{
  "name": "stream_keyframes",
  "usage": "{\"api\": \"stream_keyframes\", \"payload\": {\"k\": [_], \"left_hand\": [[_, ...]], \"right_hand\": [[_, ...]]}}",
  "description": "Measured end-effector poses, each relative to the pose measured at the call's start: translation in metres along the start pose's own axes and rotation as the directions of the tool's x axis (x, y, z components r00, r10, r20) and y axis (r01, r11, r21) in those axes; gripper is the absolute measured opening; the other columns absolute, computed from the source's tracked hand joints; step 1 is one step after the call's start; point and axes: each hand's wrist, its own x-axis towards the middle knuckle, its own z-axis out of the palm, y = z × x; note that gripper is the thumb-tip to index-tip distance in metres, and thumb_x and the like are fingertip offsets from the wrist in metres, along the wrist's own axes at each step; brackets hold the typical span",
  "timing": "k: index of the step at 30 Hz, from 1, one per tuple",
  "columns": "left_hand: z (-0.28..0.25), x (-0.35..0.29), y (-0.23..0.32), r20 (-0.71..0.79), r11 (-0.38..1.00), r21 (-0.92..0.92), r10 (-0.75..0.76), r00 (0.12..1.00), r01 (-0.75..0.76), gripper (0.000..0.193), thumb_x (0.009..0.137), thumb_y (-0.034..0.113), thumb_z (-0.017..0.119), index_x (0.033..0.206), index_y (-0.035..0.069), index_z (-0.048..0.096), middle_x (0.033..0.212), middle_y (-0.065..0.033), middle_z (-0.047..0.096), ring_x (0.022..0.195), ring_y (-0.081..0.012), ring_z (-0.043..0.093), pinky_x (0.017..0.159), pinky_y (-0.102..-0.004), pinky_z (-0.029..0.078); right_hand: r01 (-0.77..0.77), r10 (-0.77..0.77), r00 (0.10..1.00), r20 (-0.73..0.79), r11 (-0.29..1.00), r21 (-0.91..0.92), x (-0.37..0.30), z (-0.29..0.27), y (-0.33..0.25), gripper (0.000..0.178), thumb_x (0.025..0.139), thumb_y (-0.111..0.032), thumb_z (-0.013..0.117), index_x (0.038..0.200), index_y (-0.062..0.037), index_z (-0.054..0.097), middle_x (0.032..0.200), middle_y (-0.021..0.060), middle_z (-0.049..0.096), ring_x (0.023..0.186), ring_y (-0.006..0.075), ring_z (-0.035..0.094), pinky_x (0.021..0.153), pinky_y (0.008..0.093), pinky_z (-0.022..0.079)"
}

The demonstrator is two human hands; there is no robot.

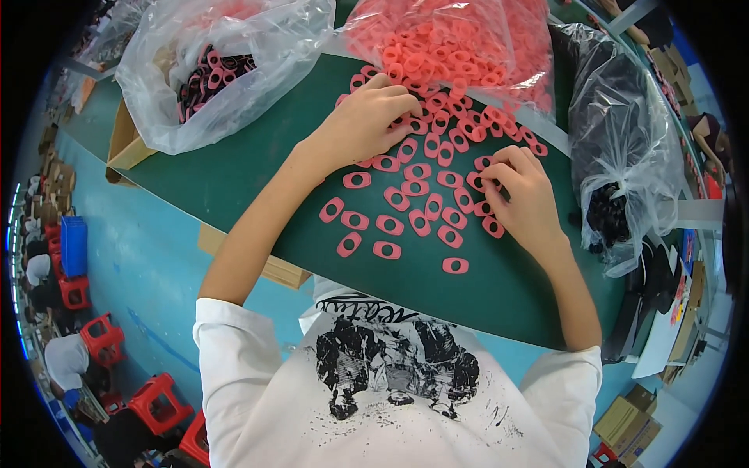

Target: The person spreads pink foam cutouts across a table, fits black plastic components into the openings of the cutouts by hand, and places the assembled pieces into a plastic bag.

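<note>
Many small pink oval pieces (357,180), each with a round hole, lie loose over the green table. My left hand (367,117) reaches over the edge of their denser heap, fingers bent and thumb apart from the index finger. Pink shows in that gap, with nothing visibly gripped. At the right side of the spread, my right hand (521,191) is closed, thumb and index finger drawn together beside several pieces. Whatever is between those fingertips is hidden. One pink piece (456,266) lies apart, nearest to me.
A clear bag of pink pieces (468,47) spills at the table's far side. Another clear bag (273,101), far left, holds black and pink parts. A tied bag of black items (616,125) stands right. The green table (234,175) has a near edge before my shirt; red stools (160,404) stand left.
</note>
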Motion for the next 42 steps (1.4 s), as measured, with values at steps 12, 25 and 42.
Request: {"api": "stream_keyframes", "payload": {"k": [12,25,42], "left_hand": [[-0.003,-0.011,0.001,-0.060,0.994,-0.107,-0.010,0.998,0.003,0.017,0.076,0.004,0.070,0.092,0.002,0.064,0.099,-0.0107,0.060,0.097,-0.0312,0.056,0.085,-0.0405,0.045],[-0.014,-0.014,0.009,0.008,1.000,-0.027,0.004,1.000,-0.004,0.013,0.076,0.006,0.072,0.087,0.003,0.066,0.101,-0.0064,0.059,0.100,-0.0269,0.054,0.089,-0.0381,0.042],[0.008,-0.010,0.009,-0.090,0.977,-0.051,-0.212,0.973,0.208,0.016,0.077,0.007,0.072,0.087,0.002,0.062,0.085,-0.0113,0.063,0.089,-0.0286,0.060,0.082,-0.0393,0.047]], "right_hand": [[0.021,-0.022,0.999,0.029,0.999,0.038,0.026,0.046,0.001,0.014,0.073,-0.017,0.071,0.078,-0.0054,0.066,0.090,0.0089,0.059,0.090,0.0267,0.059,0.079,0.0410,0.046],[-0.084,0.095,0.982,0.163,0.994,-0.068,0.033,0.034,-0.016,0.015,0.076,-0.018,0.069,0.077,-0.0028,0.067,0.091,0.0113,0.060,0.090,0.0282,0.059,0.078,0.0399,0.045],[-0.271,0.223,0.954,0.199,0.926,0.262,0.030,0.018,-0.016,0.012,0.080,0.003,0.068,0.091,0.0003,0.067,0.082,0.0099,0.068,0.071,0.0175,0.063,0.064,0.0283,0.051]]}}
